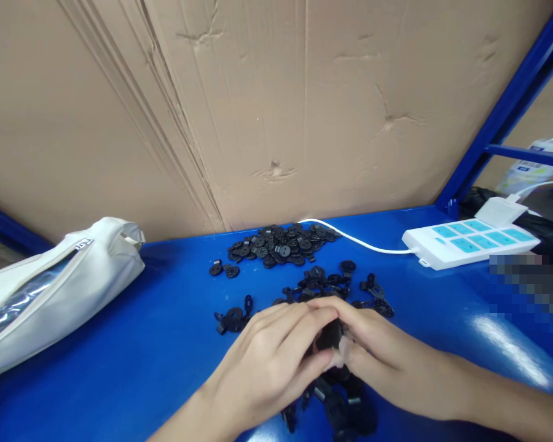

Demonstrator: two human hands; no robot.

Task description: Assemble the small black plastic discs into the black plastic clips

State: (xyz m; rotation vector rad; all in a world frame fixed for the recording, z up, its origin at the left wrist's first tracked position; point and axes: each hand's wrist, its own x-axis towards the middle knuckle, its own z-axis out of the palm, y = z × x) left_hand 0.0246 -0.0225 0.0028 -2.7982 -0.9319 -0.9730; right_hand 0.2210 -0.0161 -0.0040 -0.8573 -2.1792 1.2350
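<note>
Head view shows our left hand [270,362] and right hand [378,350] meeting over the blue surface [120,368], both closed in one grip on a small black round part [330,334] pinched between the fingertips. More black parts [345,411] lie just under our hands, a loose group [322,282] lies beyond them, and a pile of black discs [281,244] sits near the cardboard wall [276,104]. We judge the part may slip from the fingertips and fall among the others, where it is hard to tell apart. A wrist could also scatter the near parts.
</note>
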